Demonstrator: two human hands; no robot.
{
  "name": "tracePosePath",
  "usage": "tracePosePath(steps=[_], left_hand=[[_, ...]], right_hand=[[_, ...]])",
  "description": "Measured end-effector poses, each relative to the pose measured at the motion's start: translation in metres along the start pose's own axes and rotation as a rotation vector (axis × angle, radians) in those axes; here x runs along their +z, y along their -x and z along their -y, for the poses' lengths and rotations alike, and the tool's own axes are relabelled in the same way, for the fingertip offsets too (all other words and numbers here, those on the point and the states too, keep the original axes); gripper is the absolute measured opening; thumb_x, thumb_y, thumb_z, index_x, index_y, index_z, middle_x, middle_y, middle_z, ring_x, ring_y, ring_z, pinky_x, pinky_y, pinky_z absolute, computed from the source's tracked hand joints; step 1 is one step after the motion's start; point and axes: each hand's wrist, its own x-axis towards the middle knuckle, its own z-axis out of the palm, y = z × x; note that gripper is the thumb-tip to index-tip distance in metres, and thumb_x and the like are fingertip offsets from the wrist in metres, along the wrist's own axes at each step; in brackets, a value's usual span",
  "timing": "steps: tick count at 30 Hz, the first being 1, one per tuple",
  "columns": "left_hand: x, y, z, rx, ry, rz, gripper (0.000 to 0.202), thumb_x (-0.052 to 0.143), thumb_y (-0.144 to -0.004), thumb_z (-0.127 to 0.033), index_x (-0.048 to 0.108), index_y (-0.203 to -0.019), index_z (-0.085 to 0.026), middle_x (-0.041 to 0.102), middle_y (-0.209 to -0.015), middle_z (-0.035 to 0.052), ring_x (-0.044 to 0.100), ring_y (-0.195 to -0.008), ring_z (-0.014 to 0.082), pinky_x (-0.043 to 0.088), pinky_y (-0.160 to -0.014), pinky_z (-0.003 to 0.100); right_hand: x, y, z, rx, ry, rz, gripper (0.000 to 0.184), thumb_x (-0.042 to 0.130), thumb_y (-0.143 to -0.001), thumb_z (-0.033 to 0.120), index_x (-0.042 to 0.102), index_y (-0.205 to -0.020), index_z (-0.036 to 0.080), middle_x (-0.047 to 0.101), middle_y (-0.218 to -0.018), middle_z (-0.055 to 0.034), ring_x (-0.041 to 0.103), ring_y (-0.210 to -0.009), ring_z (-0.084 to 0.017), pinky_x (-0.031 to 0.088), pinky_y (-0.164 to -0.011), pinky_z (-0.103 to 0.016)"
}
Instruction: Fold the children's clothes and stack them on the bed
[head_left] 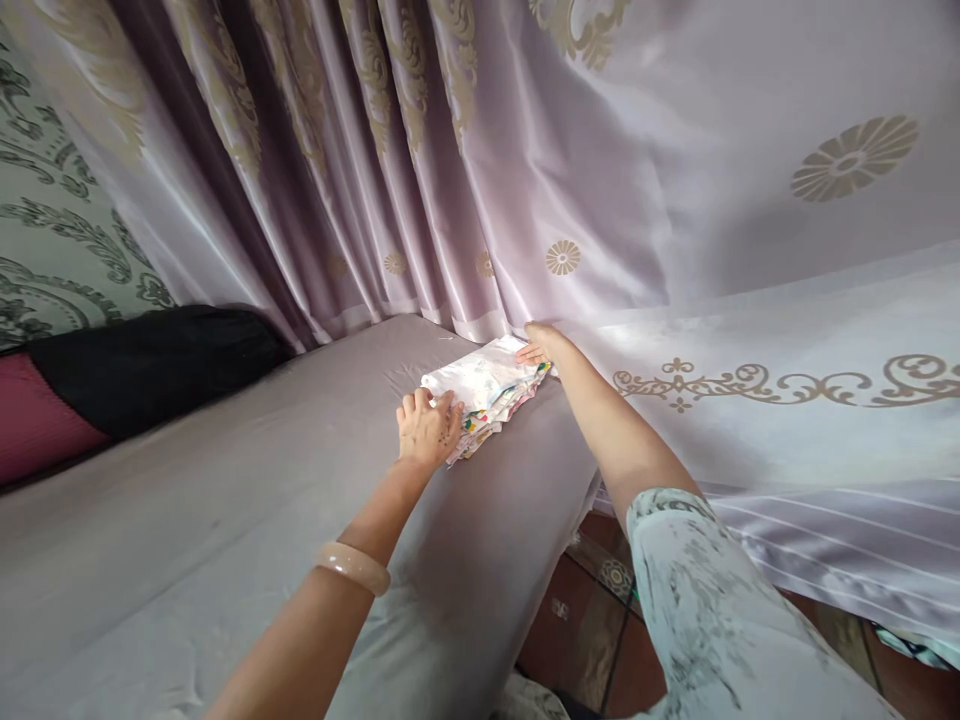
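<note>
A folded white cloth (486, 385) with coloured prints along its edges lies near the far corner of a bed covered in a grey sheet (225, 540). My left hand (427, 428) rests on the cloth's near left corner, fingers bent down onto it. My right hand (541, 342) lies on the cloth's far right corner, fingers stretched out and pressed against the fabric. A pale bangle (352, 567) sits on my left wrist. My right arm wears a short patterned sleeve (720, 610).
Lilac curtains (465, 150) with gold motifs hang behind the bed and drape over its right side. A black cushion (150, 360) and a maroon one (30, 420) lie at the left by the patterned wall. Brown floor tiles (585, 620) show beside the bed.
</note>
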Motion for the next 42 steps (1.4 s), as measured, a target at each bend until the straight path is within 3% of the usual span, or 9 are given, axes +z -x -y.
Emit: tracePosePath(steps=[3,5,8,12,17,20,27,36,42], left_hand=[[-0.001,-0.003,-0.001,0.02,0.016,-0.016,0.047,0.034,-0.097,-0.051,0.066,-0.123,-0.026,0.05,-0.132,0.0145,0.047,-0.115,0.033,0.041,-0.092,0.046],[0.0,-0.008,-0.001,0.027,0.03,-0.049,0.05,0.031,-0.098,-0.05,0.064,-0.124,-0.023,0.049,-0.137,0.0143,0.046,-0.119,0.0329,0.041,-0.095,0.047],[0.004,-0.018,-0.002,0.052,0.048,-0.082,0.053,0.028,-0.1,-0.047,0.054,-0.136,-0.018,0.048,-0.143,0.0141,0.04,-0.131,0.032,0.036,-0.105,0.048],[0.01,-0.033,-0.003,0.109,0.031,0.014,0.059,0.026,-0.099,-0.046,0.045,-0.144,-0.011,0.04,-0.153,0.0154,0.023,-0.147,0.0312,0.021,-0.118,0.049],[0.018,-0.035,-0.001,0.05,0.037,0.177,0.074,0.026,-0.096,-0.06,0.033,-0.151,-0.01,0.028,-0.158,0.0192,0.019,-0.148,0.0336,0.018,-0.118,0.052],[0.024,-0.029,0.0,0.002,0.077,0.206,0.08,0.024,-0.094,-0.065,0.029,-0.152,-0.009,0.026,-0.158,0.0218,0.02,-0.148,0.035,0.02,-0.117,0.054],[0.03,-0.021,-0.001,-0.029,0.131,0.148,0.077,0.028,-0.094,-0.066,0.035,-0.149,-0.013,0.031,-0.157,0.0189,0.023,-0.147,0.032,0.02,-0.117,0.055],[0.026,-0.014,-0.001,-0.017,0.118,0.144,0.073,0.026,-0.096,-0.062,0.036,-0.148,-0.011,0.028,-0.158,0.0204,0.022,-0.147,0.0334,0.02,-0.117,0.055],[0.021,0.006,0.006,0.041,0.126,0.145,0.07,0.026,-0.098,-0.058,0.031,-0.151,-0.013,0.022,-0.16,0.0204,0.018,-0.149,0.0328,0.019,-0.118,0.053]], right_hand=[[0.006,-0.001,-0.001,-0.034,0.073,-0.03,0.04,0.035,-0.102,0.037,0.057,-0.115,0.007,0.073,-0.081,-0.0152,0.072,-0.07,-0.021,0.057,-0.062,-0.028],[0.012,-0.001,-0.002,-0.099,0.122,-0.092,0.033,0.044,-0.1,0.034,0.06,-0.113,0.01,0.073,-0.094,-0.0162,0.072,-0.085,-0.022,0.057,-0.072,-0.029],[0.022,0.003,-0.008,-0.335,0.378,-0.211,0.025,0.049,-0.097,0.03,0.066,-0.109,0.016,0.07,-0.115,-0.0155,0.064,-0.113,-0.026,0.05,-0.092,-0.033],[0.035,0.008,-0.017,-0.61,0.776,-0.153,0.037,0.037,-0.1,0.033,0.065,-0.119,0.018,0.061,-0.133,-0.0144,0.049,-0.131,-0.029,0.033,-0.11,-0.042],[0.045,0.0,-0.029,-0.602,0.867,-0.015,0.061,0.013,-0.102,0.051,0.043,-0.146,0.02,0.027,-0.16,-0.0091,0.012,-0.149,-0.028,0.006,-0.117,-0.057],[0.048,-0.006,-0.035,-0.573,0.871,-0.003,0.067,0.012,-0.099,0.057,0.035,-0.151,0.02,0.019,-0.163,-0.0085,0.009,-0.15,-0.029,0.007,-0.117,-0.057],[0.054,-0.004,-0.043,-0.578,0.865,-0.043,0.063,0.015,-0.099,0.055,0.04,-0.148,0.023,0.025,-0.161,-0.0076,0.018,-0.148,-0.029,0.015,-0.116,-0.055],[0.048,0.009,-0.033,-0.555,0.852,0.006,0.063,0.014,-0.1,0.054,0.038,-0.149,0.021,0.021,-0.162,-0.0083,0.016,-0.148,-0.028,0.013,-0.117,-0.056],[0.081,0.045,-0.03,-0.818,0.92,0.015,0.055,0.019,-0.102,0.048,0.045,-0.144,0.025,0.029,-0.16,-0.0059,0.02,-0.147,-0.027,0.013,-0.117,-0.054]])
